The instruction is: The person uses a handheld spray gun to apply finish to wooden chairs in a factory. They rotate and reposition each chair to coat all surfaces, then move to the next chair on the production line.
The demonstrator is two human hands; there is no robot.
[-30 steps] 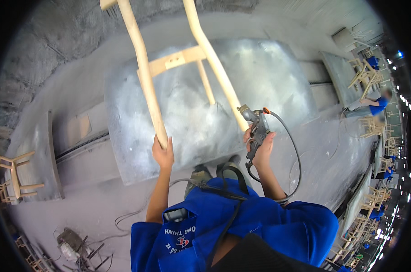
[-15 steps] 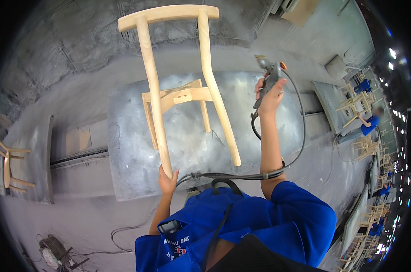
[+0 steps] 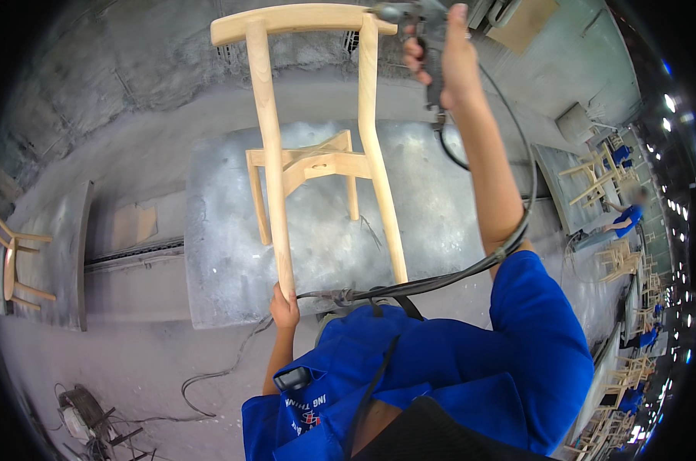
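A pale, unpainted wooden chair frame stands tilted over a grey metal-topped table, its curved top rail at the far end. Near me, my left hand is closed around the lower end of its left long post. My right hand reaches far forward, fingers wrapped round the grip of a dark, pistol-shaped spray gun. The gun's nose points left, in front of the top rail's right end. Black hoses trail from the gun past my right forearm and across my waist.
On the left, another wooden chair lies on a separate grey table. A hose reel sits on the floor at lower left. To the right, a person in blue works beside more chairs. A grey-coated wall rises beyond.
My right hand has moved forward with the spray gun, from right of the frame to its top rail. The frame has shifted slightly right; my left hand still grips its post.
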